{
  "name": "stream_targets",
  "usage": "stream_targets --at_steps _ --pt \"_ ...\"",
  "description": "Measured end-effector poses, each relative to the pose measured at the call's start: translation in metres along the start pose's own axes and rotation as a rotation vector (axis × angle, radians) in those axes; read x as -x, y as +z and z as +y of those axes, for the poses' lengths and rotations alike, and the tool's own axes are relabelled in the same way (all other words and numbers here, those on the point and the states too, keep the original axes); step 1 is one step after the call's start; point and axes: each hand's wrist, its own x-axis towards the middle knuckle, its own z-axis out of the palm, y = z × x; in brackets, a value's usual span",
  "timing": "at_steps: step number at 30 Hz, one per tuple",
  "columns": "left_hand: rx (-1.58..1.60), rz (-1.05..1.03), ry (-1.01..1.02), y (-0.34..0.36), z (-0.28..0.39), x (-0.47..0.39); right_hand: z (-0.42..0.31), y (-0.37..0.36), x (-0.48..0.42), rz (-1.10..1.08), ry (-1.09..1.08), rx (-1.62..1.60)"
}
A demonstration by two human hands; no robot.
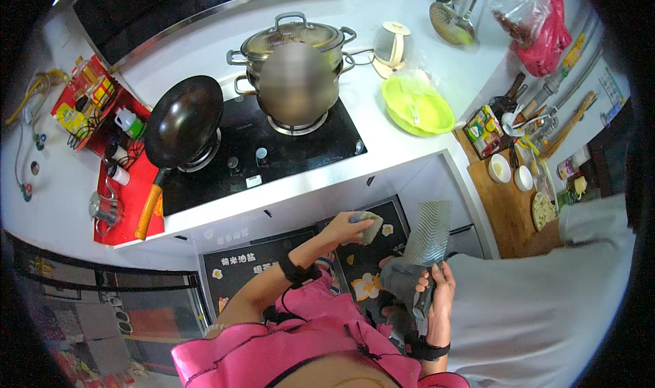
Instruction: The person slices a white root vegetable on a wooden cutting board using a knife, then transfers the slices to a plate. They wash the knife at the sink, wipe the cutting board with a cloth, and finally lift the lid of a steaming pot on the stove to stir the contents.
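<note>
My left hand (344, 229) grips a folded greenish-grey cloth (372, 227) over the floor mat, in front of the hob counter. To its right, my right hand (441, 288) is closed around the dark handle of a kitchen cleaver (429, 232). The broad blade points up and away from me, with a wavy pattern across its face. Cloth and blade are apart. A dark grey shape (404, 278), perhaps clothing or footwear, shows beside the handle; I cannot tell which.
A person in a grey top (532, 296) stands close on my right. Ahead, a wok (185, 119) and stacked pots (291, 45) sit on the hob (245, 132). A yellow-green basin (417, 106) stands nearby. A wooden board (491, 204) holds bowls and a plate of food (543, 210).
</note>
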Motion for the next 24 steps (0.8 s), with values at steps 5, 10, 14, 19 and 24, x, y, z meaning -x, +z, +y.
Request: stream_targets --at_steps 5,10,14,19,24 --pt "-0.125 -0.024 -0.105 -0.014 0.015 -0.062 -0.016 0.018 -0.026 0.112 -0.063 -0.003" --pt "-0.238 -0.079 -0.053 -0.018 0.040 -0.089 -0.029 0.028 -0.051 0.136 -0.099 0.027" --pt "-0.214 -0.105 -0.096 -0.013 0.043 -0.108 -0.037 0.029 -0.071 0.149 -0.107 0.036" --pt "-0.266 -0.118 -0.180 -0.002 0.054 -0.121 -0.050 0.031 -0.079 0.230 -0.112 0.038" --pt "-0.203 -0.123 -0.226 0.017 0.047 -0.138 -0.059 0.005 -0.081 0.211 -0.092 0.074"
